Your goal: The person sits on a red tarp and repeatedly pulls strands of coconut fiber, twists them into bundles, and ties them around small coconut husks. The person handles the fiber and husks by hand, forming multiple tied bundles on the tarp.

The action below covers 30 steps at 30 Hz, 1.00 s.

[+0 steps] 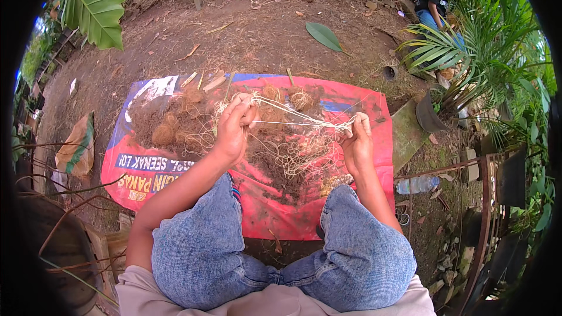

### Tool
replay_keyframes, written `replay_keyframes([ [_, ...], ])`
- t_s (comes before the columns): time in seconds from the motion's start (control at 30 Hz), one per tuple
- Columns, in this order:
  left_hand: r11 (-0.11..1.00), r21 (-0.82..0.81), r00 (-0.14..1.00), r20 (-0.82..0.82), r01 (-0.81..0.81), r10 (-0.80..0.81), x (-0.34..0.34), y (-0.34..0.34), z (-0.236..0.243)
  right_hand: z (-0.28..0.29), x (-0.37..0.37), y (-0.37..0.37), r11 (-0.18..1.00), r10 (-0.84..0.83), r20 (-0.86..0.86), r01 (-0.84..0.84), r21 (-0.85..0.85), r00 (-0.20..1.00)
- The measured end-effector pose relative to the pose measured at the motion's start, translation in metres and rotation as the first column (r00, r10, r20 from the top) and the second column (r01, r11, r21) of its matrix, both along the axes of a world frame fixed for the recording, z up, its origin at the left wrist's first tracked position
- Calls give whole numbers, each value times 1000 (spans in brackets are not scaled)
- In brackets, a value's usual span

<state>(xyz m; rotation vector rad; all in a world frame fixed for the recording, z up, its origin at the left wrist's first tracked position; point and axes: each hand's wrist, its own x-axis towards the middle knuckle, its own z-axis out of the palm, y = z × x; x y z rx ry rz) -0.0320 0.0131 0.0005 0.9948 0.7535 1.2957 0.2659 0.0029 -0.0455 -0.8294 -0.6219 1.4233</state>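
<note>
Pale string (295,117) is stretched in several strands between my two hands, above a red and blue printed sheet (374,169) on the ground. My left hand (232,131) is closed on the strands, pinching them at the fingertips. On the other side, my right hand (358,145) pinches a bunched end of the same string. A loose tangle of string (307,158) lies below on dark soil and fibre. Brown fibrous balls (164,133) rest at the sheet's left, and another round one wrapped in string (301,100) sits near its far edge.
A clear plastic bottle (417,185) lies right of the sheet. A black plant pot (430,111) and palm fronds (492,41) stand at the right. An orange-brown sack (76,146) is on the left. Another person (430,9) sits at the far right.
</note>
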Motion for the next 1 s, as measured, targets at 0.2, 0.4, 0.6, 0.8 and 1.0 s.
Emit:
replay_keyframes([
  [0.2,888,451,508,-745,-92,432,21,-9,8,18,-19,-12,945,244,156,-271,182,957],
  [0.4,746,462,647,-761,479,56,35,-13,13,24,-38,-19,896,380,245,-421,142,892],
  [0.6,895,-9,825,-385,445,-414,31,-15,3,23,-31,-15,950,308,11,-308,46,951],
  [0.8,886,-38,827,380,462,-415,10,-5,16,20,-16,-10,976,159,-169,-181,-123,973],
  [1.0,963,1,860,449,270,-242,-33,15,57,3,17,3,987,108,-398,-146,-66,911],
])
